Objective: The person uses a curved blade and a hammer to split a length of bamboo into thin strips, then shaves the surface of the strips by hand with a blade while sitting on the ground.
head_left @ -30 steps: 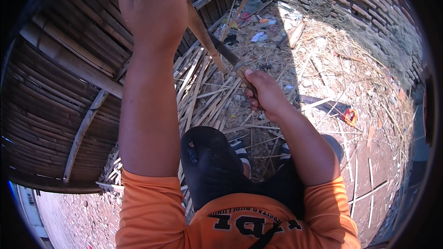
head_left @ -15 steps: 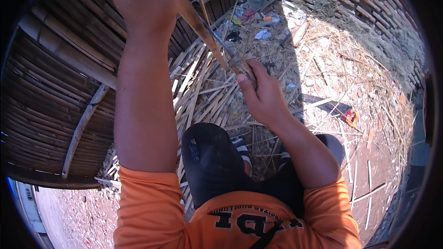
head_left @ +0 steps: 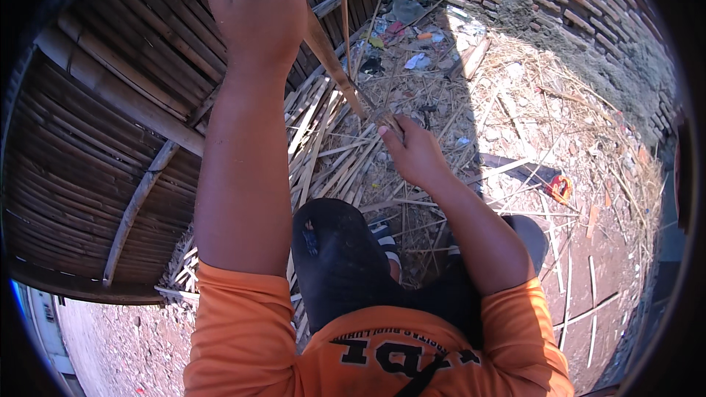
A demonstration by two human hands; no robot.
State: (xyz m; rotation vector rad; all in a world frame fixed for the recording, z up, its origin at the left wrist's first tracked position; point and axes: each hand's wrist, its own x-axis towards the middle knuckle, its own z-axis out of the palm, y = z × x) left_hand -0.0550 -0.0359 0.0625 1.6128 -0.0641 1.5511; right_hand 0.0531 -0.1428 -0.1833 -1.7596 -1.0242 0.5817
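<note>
the left hand (head_left: 257, 11) is raised near the top of the view, fingers curled tight round the upper end of a bamboo strip (head_left: 334, 59); the strip slants down from that fist to the right hand (head_left: 412, 151), whose fingers pinch its lower end together with what looks like a blade, too small to make out; a thin sliver (head_left: 343, 7) stands up beside the strip; a heap of split bamboo (head_left: 323, 147) lies on the ground under the strip; a woven bamboo wall (head_left: 110, 125) stands left of it; a brick wall (head_left: 573, 7) rises to its right.
</note>
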